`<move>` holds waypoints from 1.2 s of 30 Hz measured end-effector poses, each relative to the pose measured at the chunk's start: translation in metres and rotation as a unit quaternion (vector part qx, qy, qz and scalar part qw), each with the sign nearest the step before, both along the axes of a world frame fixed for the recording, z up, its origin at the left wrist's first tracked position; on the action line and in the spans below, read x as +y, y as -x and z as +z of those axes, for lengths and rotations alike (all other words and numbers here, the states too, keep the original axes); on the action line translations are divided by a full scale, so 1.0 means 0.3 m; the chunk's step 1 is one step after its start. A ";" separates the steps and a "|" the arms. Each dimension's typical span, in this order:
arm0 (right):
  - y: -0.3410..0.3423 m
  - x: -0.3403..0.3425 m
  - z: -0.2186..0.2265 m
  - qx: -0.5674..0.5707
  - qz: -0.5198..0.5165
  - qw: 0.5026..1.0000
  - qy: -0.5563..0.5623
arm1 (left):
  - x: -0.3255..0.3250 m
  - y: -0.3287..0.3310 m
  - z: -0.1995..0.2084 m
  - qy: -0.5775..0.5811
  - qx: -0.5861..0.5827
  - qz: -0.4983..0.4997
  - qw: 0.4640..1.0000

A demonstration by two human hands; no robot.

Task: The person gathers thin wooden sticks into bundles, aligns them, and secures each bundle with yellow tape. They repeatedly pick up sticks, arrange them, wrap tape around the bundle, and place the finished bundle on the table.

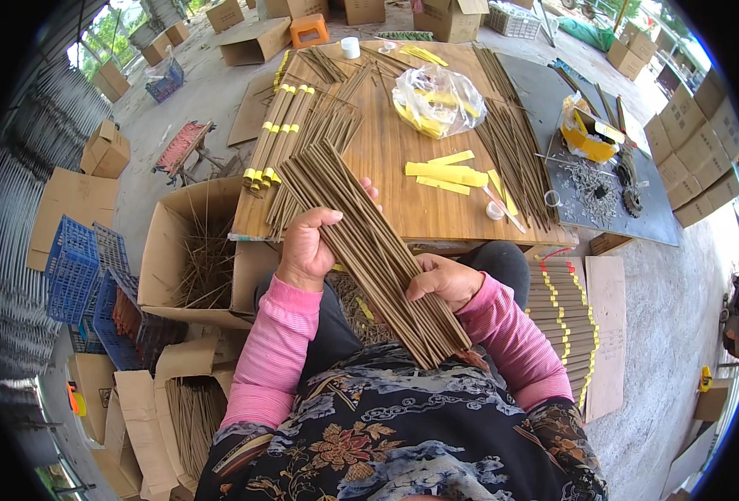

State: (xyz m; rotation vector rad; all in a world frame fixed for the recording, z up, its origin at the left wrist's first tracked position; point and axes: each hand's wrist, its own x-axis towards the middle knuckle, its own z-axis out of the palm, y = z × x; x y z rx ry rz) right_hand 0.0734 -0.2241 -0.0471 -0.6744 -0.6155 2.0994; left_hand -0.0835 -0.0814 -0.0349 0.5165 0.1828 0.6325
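A thick bundle of brown incense sticks [371, 244] slants across in front of me, its near end by my lap and its far end over the table edge. My left hand [307, 250] grips it around the upper part, thumb on top and fingertips showing on the far side. Lower down, my right hand [444, 282] holds its right side with the thumb across the sticks; the other fingers are mostly hidden. On the wooden table [379, 154], yellow-banded bundles [279, 135] and loose sticks [336, 118] lie left. Yellow paper strips [451, 174] lie near a clear plastic bag [440, 102].
More loose sticks [511, 159] run along the table's right side. Beside them, a dark board [570, 200] carries small metal pieces [596, 190] and a yellow box [585, 140]. An open carton [159, 267] stands left; banded bundles [563, 321] lie low on the right.
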 end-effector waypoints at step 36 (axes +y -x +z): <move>0.143 -0.043 0.004 -0.040 -0.039 0.998 0.005 | -0.203 0.323 -0.062 -0.127 0.160 -0.017 0.979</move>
